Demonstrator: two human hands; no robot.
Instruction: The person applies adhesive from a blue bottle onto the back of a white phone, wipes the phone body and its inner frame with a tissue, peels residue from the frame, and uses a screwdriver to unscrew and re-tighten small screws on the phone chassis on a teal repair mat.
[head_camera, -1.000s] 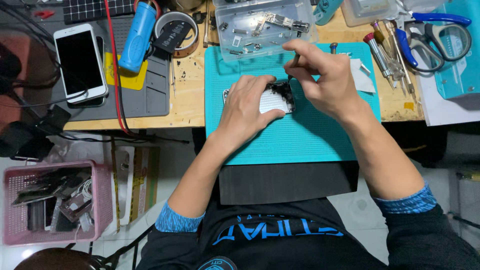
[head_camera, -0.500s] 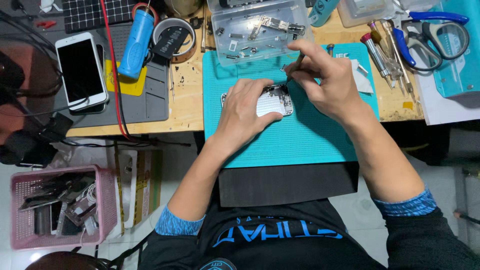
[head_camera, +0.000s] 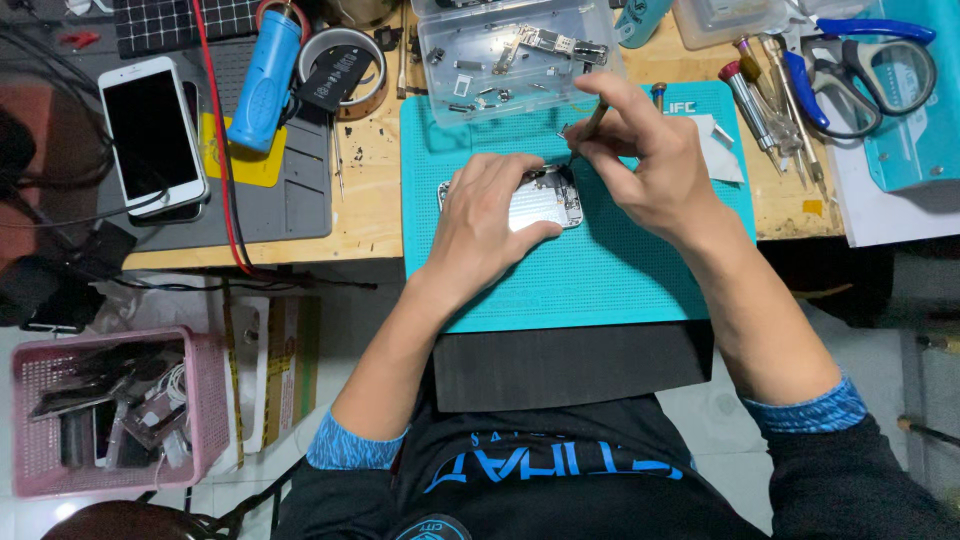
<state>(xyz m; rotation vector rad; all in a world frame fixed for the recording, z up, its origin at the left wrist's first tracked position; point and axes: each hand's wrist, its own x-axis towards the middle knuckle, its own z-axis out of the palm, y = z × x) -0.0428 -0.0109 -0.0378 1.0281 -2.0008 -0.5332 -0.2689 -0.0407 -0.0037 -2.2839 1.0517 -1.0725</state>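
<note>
left hand (head_camera: 487, 222) pins flat silvery metal phone shell (head_camera: 540, 203).

A wooden bench (head_camera: 370, 215) runs across the top, its surface scuffed and spotted with dark marks. A teal mat (head_camera: 600, 270) lies on it and overhangs the front edge, with a black pad (head_camera: 570, 365) just below. To the left a grey mat (head_camera: 300, 190) covers part of the wood. Below the bench the floor (head_camera: 250, 490) is pale tile, brightly lit. A pink basket (head_camera: 205, 400) stands on it at the left, full of dark scrap. Beside the basket a flat cardboard box (head_camera: 285, 360) leans upright. A dark round seat (head_camera: 120, 522) shows at the bottom left corner. The space under the bench on the right is in shadow.
</note>
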